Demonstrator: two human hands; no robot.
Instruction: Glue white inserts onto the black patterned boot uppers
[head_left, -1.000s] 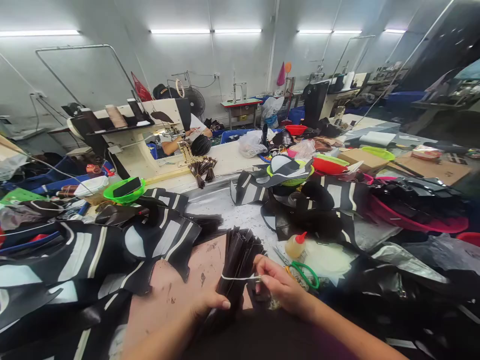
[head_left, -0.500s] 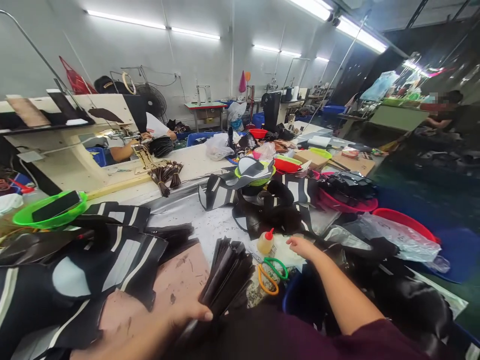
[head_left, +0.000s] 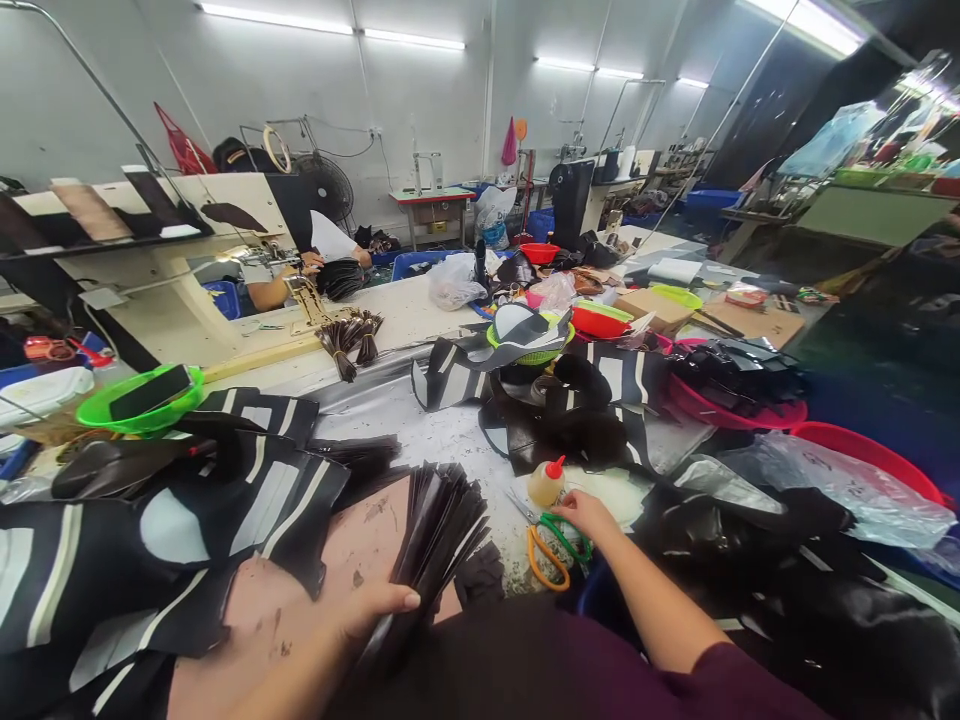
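My left hand (head_left: 375, 610) is wrapped round a fanned bundle of dark brown leather-like strips (head_left: 442, 530), held upright over the pinkish board (head_left: 367, 540). My right hand (head_left: 589, 515) is beside the small glue bottle (head_left: 546, 483) with a red tip, just above the green handle of the scissors (head_left: 551, 556). Its fingers are curled together; whatever they pinch, if anything, is hidden. The scissors lie with their blades pointing away, one handle loop orange and one green. More dark strips (head_left: 360, 452) lie behind the bundle.
Black pieces with white bands (head_left: 255, 500) cover the left side. Dark glossy material (head_left: 780, 590) is heaped at right beside a red basin (head_left: 862, 450). A green basket (head_left: 142, 405) stands near a sewing machine (head_left: 172, 270), behind which another person's arm (head_left: 270, 292) shows.
My right hand has moved left and closer to the glue bottle and the scissors' green handle, its fingers more curled. My left hand keeps the strips. The view has turned slightly left.
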